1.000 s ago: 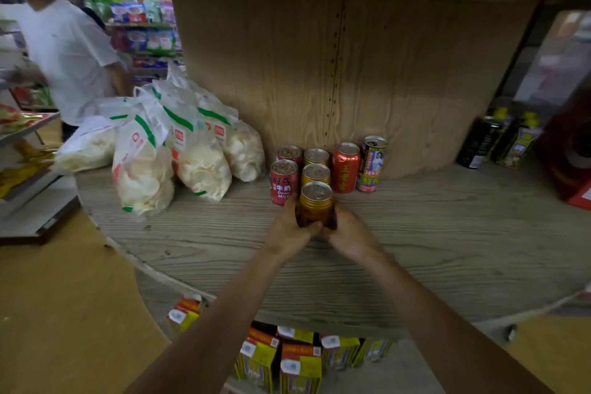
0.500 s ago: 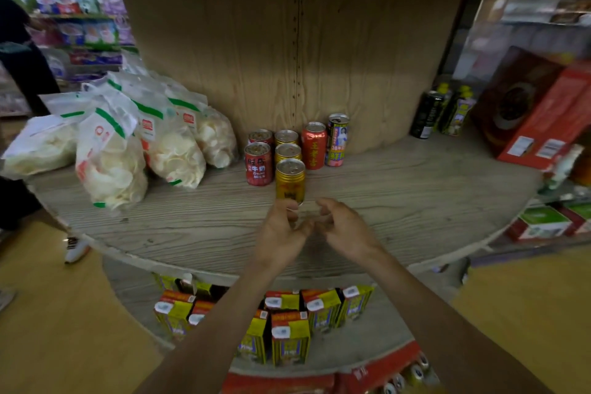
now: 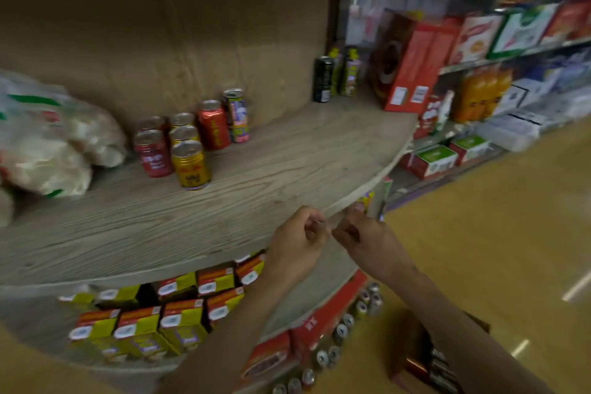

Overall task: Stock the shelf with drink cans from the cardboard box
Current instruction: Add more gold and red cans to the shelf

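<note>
A gold drink can [image 3: 191,164] stands upright at the front of a cluster of red and gold cans [image 3: 192,134] on the curved wooden shelf [image 3: 262,176]. My left hand [image 3: 299,241] and my right hand [image 3: 364,237] hover close together near the shelf's front edge, fingers loosely curled, holding nothing. They are well apart from the gold can. The cardboard box [image 3: 415,358] lies low at the right, partly hidden behind my right forearm, with dark cans inside.
Bags of white chips [image 3: 51,144] fill the shelf's left side. Dark bottles [image 3: 335,77] and a red carton [image 3: 412,64] stand at the back right. Yellow drink cartons [image 3: 153,323] sit on the shelf below, and several loose cans [image 3: 345,329] lie beside it. Stocked shelves run along the right aisle.
Both hands have let go of the gold can, left it on the shelf, and drawn back toward the front edge. The view has swung to the right.
</note>
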`<state>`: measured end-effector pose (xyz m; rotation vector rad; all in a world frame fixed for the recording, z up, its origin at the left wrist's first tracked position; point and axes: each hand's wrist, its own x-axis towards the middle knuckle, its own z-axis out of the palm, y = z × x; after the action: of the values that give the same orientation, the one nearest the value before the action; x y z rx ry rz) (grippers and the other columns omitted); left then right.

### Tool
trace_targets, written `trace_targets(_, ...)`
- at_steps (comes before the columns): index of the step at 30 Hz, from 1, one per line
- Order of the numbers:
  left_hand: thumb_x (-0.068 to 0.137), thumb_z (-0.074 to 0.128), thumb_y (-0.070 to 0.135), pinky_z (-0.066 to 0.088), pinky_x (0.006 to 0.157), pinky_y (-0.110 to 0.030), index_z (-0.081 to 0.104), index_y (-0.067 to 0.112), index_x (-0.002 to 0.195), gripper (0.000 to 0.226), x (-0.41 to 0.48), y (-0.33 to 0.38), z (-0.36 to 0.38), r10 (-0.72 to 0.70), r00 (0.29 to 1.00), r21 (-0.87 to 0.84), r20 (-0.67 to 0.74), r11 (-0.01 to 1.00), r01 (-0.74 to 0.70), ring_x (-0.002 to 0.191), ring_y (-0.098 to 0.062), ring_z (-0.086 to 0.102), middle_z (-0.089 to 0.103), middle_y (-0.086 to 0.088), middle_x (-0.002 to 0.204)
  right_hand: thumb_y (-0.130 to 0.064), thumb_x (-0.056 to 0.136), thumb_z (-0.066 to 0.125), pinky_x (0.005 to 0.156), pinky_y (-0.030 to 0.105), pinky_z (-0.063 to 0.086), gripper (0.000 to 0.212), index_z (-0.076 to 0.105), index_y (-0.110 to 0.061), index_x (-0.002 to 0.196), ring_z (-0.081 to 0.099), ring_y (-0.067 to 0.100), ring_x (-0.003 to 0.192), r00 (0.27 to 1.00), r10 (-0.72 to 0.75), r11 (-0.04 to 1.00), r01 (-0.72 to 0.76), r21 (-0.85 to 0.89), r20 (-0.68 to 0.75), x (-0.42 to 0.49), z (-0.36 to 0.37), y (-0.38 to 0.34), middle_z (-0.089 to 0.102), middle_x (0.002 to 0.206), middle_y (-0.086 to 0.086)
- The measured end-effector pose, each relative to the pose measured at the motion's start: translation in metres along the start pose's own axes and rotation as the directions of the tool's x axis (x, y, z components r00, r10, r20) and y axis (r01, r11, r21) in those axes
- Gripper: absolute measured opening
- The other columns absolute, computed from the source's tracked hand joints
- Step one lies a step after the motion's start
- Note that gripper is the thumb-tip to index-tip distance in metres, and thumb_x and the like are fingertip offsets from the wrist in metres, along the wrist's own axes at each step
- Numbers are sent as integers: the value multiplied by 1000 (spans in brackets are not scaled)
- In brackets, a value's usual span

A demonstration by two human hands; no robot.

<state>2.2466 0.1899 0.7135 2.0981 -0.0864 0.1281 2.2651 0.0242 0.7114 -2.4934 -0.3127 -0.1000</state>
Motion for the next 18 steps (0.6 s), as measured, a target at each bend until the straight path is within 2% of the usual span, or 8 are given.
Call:
trace_targets(2,98,61,29,49,75,-23,63,26,108,11,2,7,34,14,996,25,86,1000,-16,81,-1,61,63,12,93,-28,98,62,65,38,44,20,56,-16,83,55,23,71,999,52,999,-52,6,-3,-16,-15,33,58,76,0)
trace_targets(4,97,61,32,52,82,-29,60,30,108,10,5,17,71,-5,987,36,163,999,-1,89,-6,63,63,14,95,-30,99,60,69,40,48,16,61,-17,89,58,24,77,994,111,994,-111,2,-7,-32,-30,67,63,84,2)
trace_targets(7,98,61,31,49,80,-22,57,33,106,10,5,34,131,-26,970,29,240,999,20,94,-7,64,60,17,94,-31,99,59,68,33,47,11,63,-22,97,62,20,83,981,195,981,-195,-16,12,-58,-54,122,67,93,0)
trace_targets(10,100,58,34,47,84,-21,59,25,119,21,1,53,189,-29,939,40,344,999,16,106,-8,63,64,9,110,-31,98,60,73,29,49,15,66,-21,108,66,17,93,965,261,965,-261,-20,31,-86,-77,176,70,104,-2)
trace_targets(13,100,61,27,43,87,-16,57,18,130,31,0,66,242,-43,895,43,445,999,26,117,-10,59,62,1,124,-28,98,60,84,32,52,23,66,-20,118,65,19,104,940,338,941,-338,-13,45,-107,-98,224,69,114,-2)
trace_targets(14,100,62,27,45,89,-18,57,18,131,33,1,66,258,-42,886,43,462,999,25,120,-11,59,61,0,126,-27,98,58,85,32,52,24,66,-19,119,65,19,106,933,355,935,-355,-11,52,-113,-103,239,69,115,-1)
trace_targets(16,98,63,31,51,98,-32,57,20,131,35,0,68,287,-57,870,54,489,998,35,121,-15,60,61,-1,127,-29,98,58,84,33,52,26,67,-18,120,66,21,105,918,391,920,-391,0,68,-123,-111,263,70,115,2)
trace_targets(18,94,62,41,53,98,-44,57,24,131,40,-1,68,310,-86,854,83,513,995,51,117,-15,61,62,0,125,-26,97,60,86,34,51,27,67,-16,122,65,22,108,904,421,907,-422,0,70,-134,-116,283,70,117,3)
